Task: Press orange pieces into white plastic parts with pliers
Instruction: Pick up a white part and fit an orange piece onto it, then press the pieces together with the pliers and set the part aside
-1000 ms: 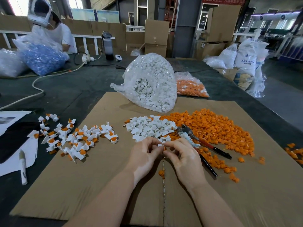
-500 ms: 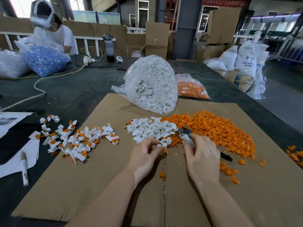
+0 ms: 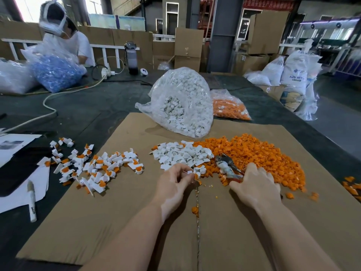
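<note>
Your left hand [image 3: 173, 182] pinches a small white plastic part with an orange piece seated in it [image 3: 195, 174] at its fingertips, just at the near edge of the loose heap of unfilled white plastic parts [image 3: 181, 154]. Your right hand [image 3: 256, 184] lies over the handles of the metal pliers with dark red grips [image 3: 226, 167]; the fingers curl down around them, though how firmly they grip is hidden under the hand. The pliers' nose points up and left, toward the white heap, resting on the flat brown cardboard sheet [image 3: 117, 222] that covers the work area.

On progress: to your left sits a scattered pile of finished white parts with orange inserts [image 3: 93, 167], a modest batch. Far more is left. The broad mound of loose orange plastic pieces [image 3: 254, 153] spreads to your right, well larger than the finished pile. Behind them a clear plastic bag stuffed with white parts [image 3: 183, 102] leans over the cardboard's far edge, and a second clear bag of orange pieces [image 3: 230, 108] lies beside it. By that showing you are early in the job, with the piece in your left hand probably next for the pliers.
</note>
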Motion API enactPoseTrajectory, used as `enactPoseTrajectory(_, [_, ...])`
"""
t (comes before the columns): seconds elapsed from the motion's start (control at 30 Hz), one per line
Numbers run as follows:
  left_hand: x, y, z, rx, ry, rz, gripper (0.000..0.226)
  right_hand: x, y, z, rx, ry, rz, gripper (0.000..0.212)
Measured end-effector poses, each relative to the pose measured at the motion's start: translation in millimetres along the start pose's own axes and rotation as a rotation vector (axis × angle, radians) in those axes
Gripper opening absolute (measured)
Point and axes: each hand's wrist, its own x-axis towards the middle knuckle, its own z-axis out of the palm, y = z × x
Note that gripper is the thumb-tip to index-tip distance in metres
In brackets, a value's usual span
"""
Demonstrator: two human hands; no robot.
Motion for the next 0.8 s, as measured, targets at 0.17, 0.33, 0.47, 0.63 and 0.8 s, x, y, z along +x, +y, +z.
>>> enactPoseTrajectory(0.17, [4.5, 1.5, 2.7, -0.168, 0.046, -0.087, 0.005, -10.9, -10.3, -10.3, 0.116, 0.011, -0.142, 0.03])
enactPoseTrajectory(0.33, [9.5, 2.5, 3.3, -0.298, 0.126, -0.189, 0.01, -23.6, -24.3, -20.9, 0.567, -0.413, -0.247, 0.021])
enactPoseTrajectory(0.47, [12.2, 4.3, 4.0, -0.337, 0.182, -0.247, 0.008, -26.3, -26.3, -22.1, 0.721, -0.589, -0.225, 0.017])
enactPoseTrajectory(0.63, [14.7, 6.8, 7.0, -0.368, 0.215, -0.315, 0.008, -24.9, -26.4, -23.0, 0.7, -0.677, -0.214, 0.015])
enactPoseTrajectory(0.8, [15.6, 7.5, 6.1, -0.375, 0.226, -0.356, 0.006, -30.1, -31.6, -20.2, 0.69, -0.71, -0.21, 0.006])
